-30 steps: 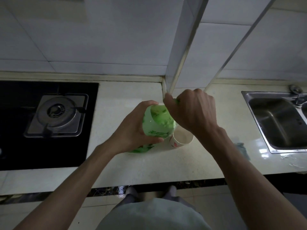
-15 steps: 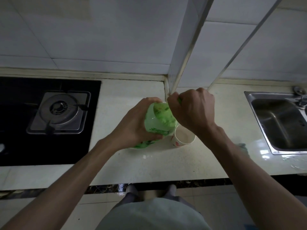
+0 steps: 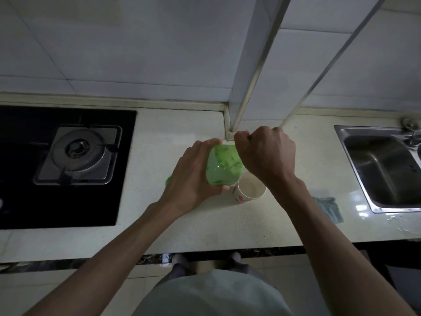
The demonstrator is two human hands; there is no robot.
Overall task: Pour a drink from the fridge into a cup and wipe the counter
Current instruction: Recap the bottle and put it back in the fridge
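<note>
Head view: left grip (image 3: pixel 193 176) grasps translucent green bottle (image 3: pixel 224 165), right grip (image 3: pixel 266 156) clenched round its top, beside cup (image 3: pixel 249 190).

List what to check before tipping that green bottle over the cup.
1. Body grip: left hand grips the green bottle: ok.
2. Top grip: right hand closed round the bottle's top: ok.
3. Is the cap off: cannot tell; the right hand hides it.
4. Target: cup upright on the counter, beside the bottle: ok.
5. Room in the cup: cannot tell.
6. Wiping: cloth lies on the counter by the sink: ok.
</note>
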